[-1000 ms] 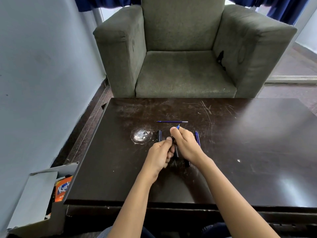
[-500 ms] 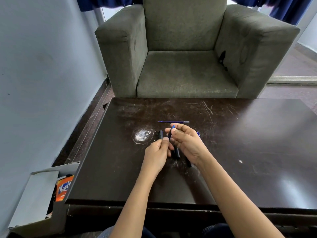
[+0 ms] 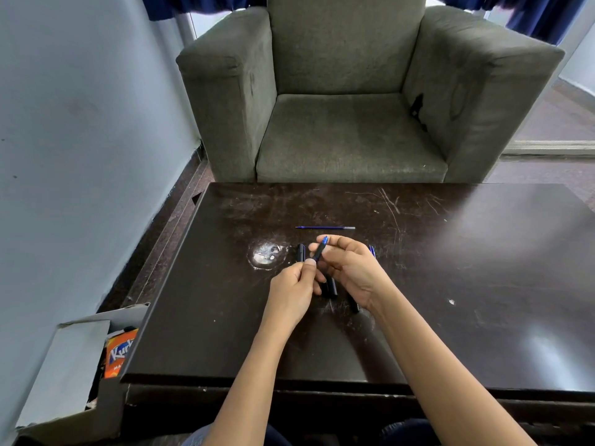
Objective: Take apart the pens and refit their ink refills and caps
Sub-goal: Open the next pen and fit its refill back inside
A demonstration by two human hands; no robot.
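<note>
pinched in both hands: black pen barrel (image 3: 319,251) with blue tip, tilted up and away over the table (image 3: 450,284). left hand (image 3: 291,292) closed on the lower end with thumb and forefinger; right hand (image 3: 349,268) closed loosely round the upper part, fingers curled near the blue tip. held clear of the surface, probably so one end can be twisted or pulled against the other. loose refill (image 3: 325,227) lying flat farther back, well apart from the hands, likely set aside for refitting. black cap (image 3: 300,252) just left of the hands; dark pen parts (image 3: 331,286) on the table under the right palm; a blue piece (image 3: 372,251) just showing past the right hand. against half a second ago: right fingers opened slightly, more barrel exposed. against a second ago: barrel raised and turned, tip now plain. refill and cap unmoved.
</note>
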